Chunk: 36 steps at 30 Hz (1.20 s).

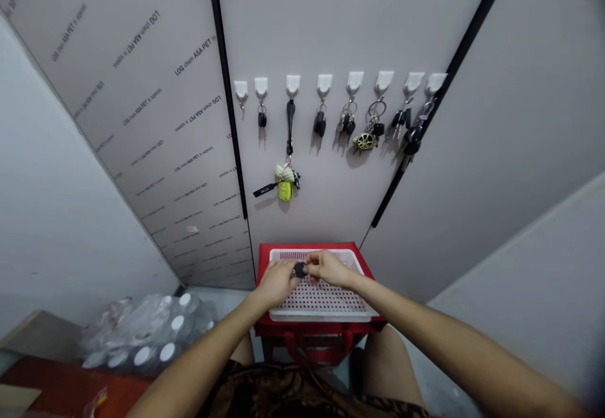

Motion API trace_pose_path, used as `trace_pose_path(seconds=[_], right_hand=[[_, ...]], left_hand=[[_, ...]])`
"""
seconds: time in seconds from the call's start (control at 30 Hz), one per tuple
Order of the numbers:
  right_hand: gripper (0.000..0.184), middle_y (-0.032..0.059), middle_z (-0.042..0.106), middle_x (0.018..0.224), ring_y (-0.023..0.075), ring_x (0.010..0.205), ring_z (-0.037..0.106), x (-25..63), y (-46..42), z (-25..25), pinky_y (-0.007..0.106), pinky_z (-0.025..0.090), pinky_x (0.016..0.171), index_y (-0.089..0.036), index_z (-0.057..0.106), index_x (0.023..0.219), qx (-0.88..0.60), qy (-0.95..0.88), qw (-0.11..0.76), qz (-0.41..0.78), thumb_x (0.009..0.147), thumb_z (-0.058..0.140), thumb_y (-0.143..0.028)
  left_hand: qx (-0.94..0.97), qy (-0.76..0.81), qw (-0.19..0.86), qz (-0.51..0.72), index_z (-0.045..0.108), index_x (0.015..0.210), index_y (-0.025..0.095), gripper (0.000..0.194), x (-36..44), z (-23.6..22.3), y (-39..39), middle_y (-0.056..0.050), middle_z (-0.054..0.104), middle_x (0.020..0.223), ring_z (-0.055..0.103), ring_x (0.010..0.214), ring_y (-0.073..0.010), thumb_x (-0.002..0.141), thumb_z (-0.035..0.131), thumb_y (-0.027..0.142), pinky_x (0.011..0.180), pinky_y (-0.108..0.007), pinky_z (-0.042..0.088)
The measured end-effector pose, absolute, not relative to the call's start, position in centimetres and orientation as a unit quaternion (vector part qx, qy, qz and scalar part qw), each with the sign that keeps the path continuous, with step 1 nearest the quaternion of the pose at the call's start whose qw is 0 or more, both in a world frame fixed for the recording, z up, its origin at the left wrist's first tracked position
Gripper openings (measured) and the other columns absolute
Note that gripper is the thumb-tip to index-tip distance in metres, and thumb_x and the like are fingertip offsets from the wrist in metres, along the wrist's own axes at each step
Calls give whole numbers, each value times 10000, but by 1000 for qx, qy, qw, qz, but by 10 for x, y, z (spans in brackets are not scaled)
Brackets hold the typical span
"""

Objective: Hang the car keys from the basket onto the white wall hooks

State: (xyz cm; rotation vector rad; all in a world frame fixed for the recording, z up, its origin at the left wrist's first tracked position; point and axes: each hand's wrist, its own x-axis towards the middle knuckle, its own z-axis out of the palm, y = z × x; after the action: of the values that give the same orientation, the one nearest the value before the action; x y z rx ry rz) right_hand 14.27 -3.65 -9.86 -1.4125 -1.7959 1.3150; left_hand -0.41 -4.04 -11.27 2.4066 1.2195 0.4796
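White perforated plastic formed the shallow rectangular basket [326, 318], which sat on a bright red box-shaped bag [278, 328] with a looped red handle [319, 362], just in front of the person's knees. Above the basket's far left part, a small black rounded object [299, 270] was between the two hands. The right hand [328, 270] had its fingers bent and its thumb and fingertips pinching the object's right side. The left hand [278, 282] touched its left side with the fingers close together; how firmly they gripped, one could not tell.

On the pale grey panel [307, 33] at the far side, white hooks [324, 82] stood in a row. From the third from the left hung a long black strap [290, 129] with a bright yellow-green key fob [285, 191]. Further right hung dark key bunches [348, 125], one with a gold-coloured round spoked charm [365, 142]. Clear plastic bottles with white caps [151, 352] stood at the near left, under crumpled transparent film [125, 320].
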Motion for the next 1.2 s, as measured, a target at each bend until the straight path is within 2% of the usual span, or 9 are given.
trace_pose_path(seconds=[0.17,0.33,0.53,0.67,0.8,0.93,1.03,1.13,1.2], right_hand=[[191,-77,415,465,48,377,396,132,-27,-72,182,347,407,-149,421,764,-489,-641,346,480,580,460,-184],[177,7,535,652,82,568,482,119,-12,-50,221,388,568,-125,492,749,-461,-705,344,414,598,465,-213],[201,21,568,732,105,653,488,99,4,-24,243,373,638,-137,541,776,-429,-778,326,322,631,424,-212],[158,6,547,646,93,594,472,84,9,-9,216,371,579,-128,534,697,-422,-785,345,293,607,458,-233],[152,-7,510,550,74,503,441,72,10,2,193,354,493,-126,518,630,-441,-783,352,263,628,436,-254],[165,10,517,558,85,536,448,71,14,15,208,353,531,-132,526,574,-442,-807,366,140,651,409,-221],[143,12,524,569,94,567,455,71,21,34,222,356,566,-143,536,564,-424,-823,372,68,635,443,-226],[159,-12,486,475,69,453,437,66,32,59,194,361,463,-145,515,560,-434,-805,378,142,647,429,-246],[151,-23,461,444,54,392,419,58,41,77,173,356,396,-140,491,551,-443,-774,404,204,647,427,-237]], left_hand=[[774,415,402,260,503,753,127,202,-10,-103,-26,-13,538,657,478,588,-109,675,326,186,556,-215,361],[682,400,498,356,479,667,113,144,-24,-80,-13,16,485,549,448,498,-83,650,376,212,503,-196,339],[627,403,524,413,474,660,108,170,-49,-51,-3,10,497,513,446,478,-79,645,389,255,481,-191,311],[598,394,551,429,473,649,113,224,-58,-38,0,14,493,520,450,482,-75,634,408,326,481,-191,317],[613,417,515,430,459,580,116,240,-59,-31,3,14,488,514,455,461,-70,650,384,333,452,-184,302],[628,432,467,448,463,575,116,209,-64,-24,6,18,489,512,448,435,-57,656,384,291,448,-180,308],[616,426,508,426,481,615,110,239,-73,-13,7,30,462,452,427,391,-51,664,371,316,447,-185,323],[612,421,532,406,503,699,103,306,-82,8,11,1,498,515,453,425,-63,675,345,364,459,-199,344],[612,444,453,473,492,814,116,271,-84,25,17,-40,540,691,492,542,-81,662,390,316,519,-211,370]])
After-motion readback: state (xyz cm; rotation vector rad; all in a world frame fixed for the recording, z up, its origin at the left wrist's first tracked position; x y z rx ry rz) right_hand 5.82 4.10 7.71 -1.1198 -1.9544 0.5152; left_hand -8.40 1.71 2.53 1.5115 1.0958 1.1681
